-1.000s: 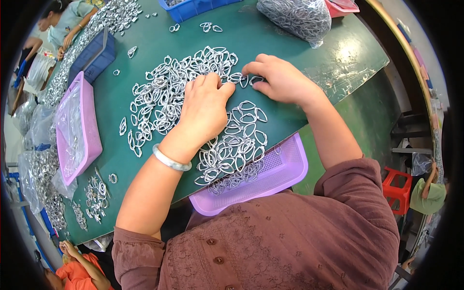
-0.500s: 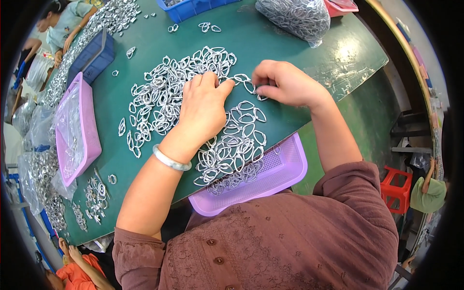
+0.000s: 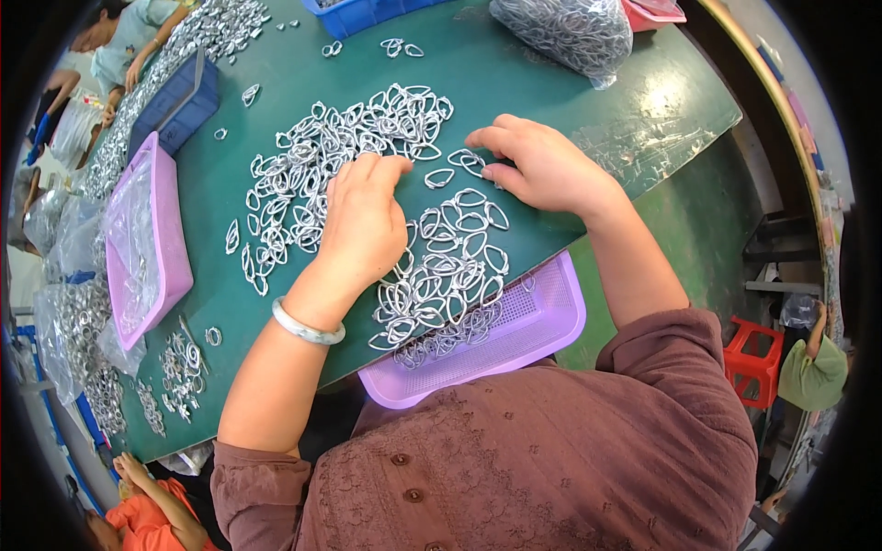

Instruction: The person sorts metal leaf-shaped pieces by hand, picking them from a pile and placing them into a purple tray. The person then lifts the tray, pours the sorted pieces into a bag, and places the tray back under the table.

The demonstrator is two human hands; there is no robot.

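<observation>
Loads of small silvery teardrop-shaped metal rings [image 3: 354, 151] are spread over the dark green surface [image 3: 551, 73], with more lined up near its front edge above a lilac perforated plastic tray [image 3: 542, 321] tucked under that edge. The person's left hand [image 3: 363, 225] lies flat on the pile, grip loosely spread, pinching nothing that shows. The right hand [image 3: 542, 170] has its fingertips pressed on a couple of rings just beside the pile. Further left sit a pink plastic tray holding a clear bag [image 3: 147, 239] and a blue plastic bin [image 3: 175, 101]. A clear bag stuffed with rings [image 3: 560, 32] sits at the far side. A red plastic stool [image 3: 758, 358] stands on the floor to the right.
</observation>
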